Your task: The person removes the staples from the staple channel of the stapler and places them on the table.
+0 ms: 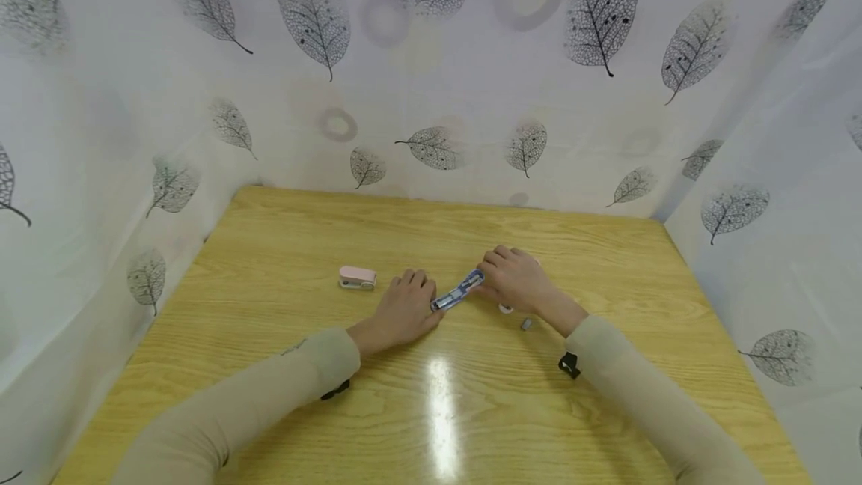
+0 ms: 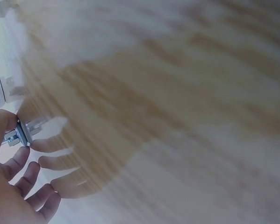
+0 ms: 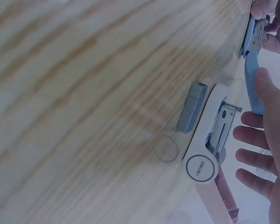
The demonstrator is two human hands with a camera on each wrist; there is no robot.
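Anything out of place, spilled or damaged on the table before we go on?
One oddity: a grey strip, apparently staples, lies loose beside the opened white stapler, not loaded inside. The blue stapler is spread open too, but the left hand and right hand hold it, so that looks deliberate. No damage visible.

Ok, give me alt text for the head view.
Two hands hold an open blue stapler at a wooden table, before a leaf-patterned backdrop. A pink stapler lies left of them, a small grey block near the right one.
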